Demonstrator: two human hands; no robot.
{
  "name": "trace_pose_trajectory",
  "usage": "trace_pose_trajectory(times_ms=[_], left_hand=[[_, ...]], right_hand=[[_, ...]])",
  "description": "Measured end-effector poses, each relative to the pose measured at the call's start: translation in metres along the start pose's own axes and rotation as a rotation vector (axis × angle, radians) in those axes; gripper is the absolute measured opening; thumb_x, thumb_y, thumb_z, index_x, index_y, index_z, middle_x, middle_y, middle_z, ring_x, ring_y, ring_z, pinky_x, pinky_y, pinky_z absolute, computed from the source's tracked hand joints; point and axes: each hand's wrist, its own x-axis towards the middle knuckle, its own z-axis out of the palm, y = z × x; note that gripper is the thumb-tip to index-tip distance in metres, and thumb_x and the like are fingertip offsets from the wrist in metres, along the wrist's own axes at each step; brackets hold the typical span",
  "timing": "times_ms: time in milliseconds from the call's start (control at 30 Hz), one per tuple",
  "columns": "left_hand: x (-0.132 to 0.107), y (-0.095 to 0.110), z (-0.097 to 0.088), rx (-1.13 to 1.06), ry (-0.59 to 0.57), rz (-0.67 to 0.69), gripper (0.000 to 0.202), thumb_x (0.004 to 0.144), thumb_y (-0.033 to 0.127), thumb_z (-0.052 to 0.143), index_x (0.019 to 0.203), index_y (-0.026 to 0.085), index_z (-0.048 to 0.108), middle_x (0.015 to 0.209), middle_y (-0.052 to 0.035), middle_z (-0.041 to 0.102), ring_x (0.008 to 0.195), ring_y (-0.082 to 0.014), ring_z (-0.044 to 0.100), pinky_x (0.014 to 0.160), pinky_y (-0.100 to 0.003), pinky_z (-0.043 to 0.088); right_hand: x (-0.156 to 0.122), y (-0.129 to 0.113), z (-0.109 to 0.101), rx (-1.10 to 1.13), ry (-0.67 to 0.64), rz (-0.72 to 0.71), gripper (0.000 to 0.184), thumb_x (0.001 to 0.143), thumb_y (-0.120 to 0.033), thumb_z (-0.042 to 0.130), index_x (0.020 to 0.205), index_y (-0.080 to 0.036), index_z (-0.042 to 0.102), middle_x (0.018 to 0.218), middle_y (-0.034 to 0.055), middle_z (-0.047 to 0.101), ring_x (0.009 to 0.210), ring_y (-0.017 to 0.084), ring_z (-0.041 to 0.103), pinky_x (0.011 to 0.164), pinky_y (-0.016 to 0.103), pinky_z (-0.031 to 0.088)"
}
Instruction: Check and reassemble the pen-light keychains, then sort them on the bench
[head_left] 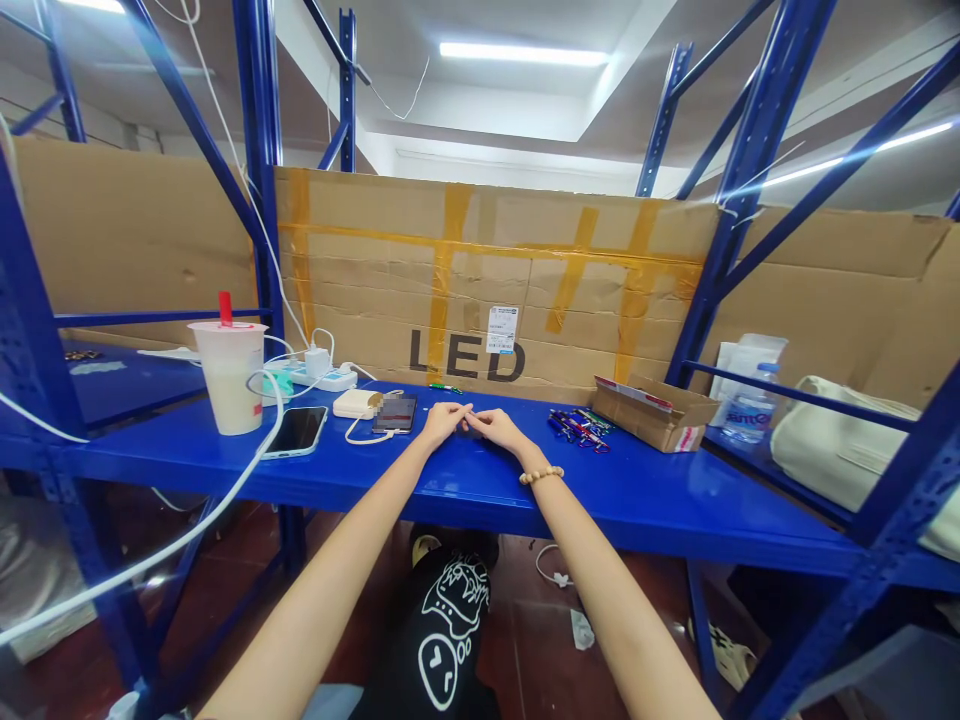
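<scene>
My left hand (pixel 446 422) and my right hand (pixel 496 428) meet over the middle of the blue shelf table (pixel 480 490). Their fingertips touch, with the fingers bent and pressed together. Whatever is between them, if anything, is too small or hidden to make out. A beaded bracelet (pixel 541 475) circles my right wrist. Left of my left hand lie a dark phone (pixel 403 414) and a cream power bank (pixel 356 403) with a white cable. To the right of my right hand is a loose pile of colourful metallic carabiner-like pieces (pixel 581 428). Behind my hands lies a green pen-like piece (pixel 445 388).
An open cardboard box (pixel 652 412) stands right of the pile. On the left are a drink cup (pixel 231 375) with red straw, another phone (pixel 296 432) and a power strip (pixel 319 376). A white cable (pixel 187 535) crosses the left foreground. Blue uprights and cardboard (pixel 360 290) border the table.
</scene>
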Motion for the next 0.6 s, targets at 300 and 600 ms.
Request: trace_pose_trajectory(times_ms=[300, 600], left_hand=[[-0.0028, 0.0017, -0.0004, 0.012, 0.027, 0.024, 0.027, 0.087, 0.035, 0.049, 0.101, 0.013, 0.058, 0.099, -0.0055, 0.061, 0.085, -0.0165, 0.06, 0.074, -0.034, 0.051], [-0.0032, 0.0002, 0.0002, -0.007, 0.031, 0.04, 0.027, 0.087, 0.034, 0.049, 0.101, 0.014, 0.058, 0.1, -0.0057, 0.061, 0.085, -0.0165, 0.06, 0.075, -0.035, 0.051]], right_hand=[[0.0, -0.0002, 0.0012, 0.033, -0.005, 0.019, 0.062, 0.07, -0.072, 0.038, 0.063, -0.013, 0.057, 0.052, -0.004, 0.04, 0.051, 0.008, 0.032, 0.05, 0.022, 0.026], [-0.0011, -0.0024, 0.0011, 0.039, 0.033, 0.111, 0.063, 0.068, -0.077, 0.034, 0.05, -0.017, 0.04, 0.047, -0.0058, 0.027, 0.047, 0.006, 0.021, 0.046, 0.023, 0.017]])
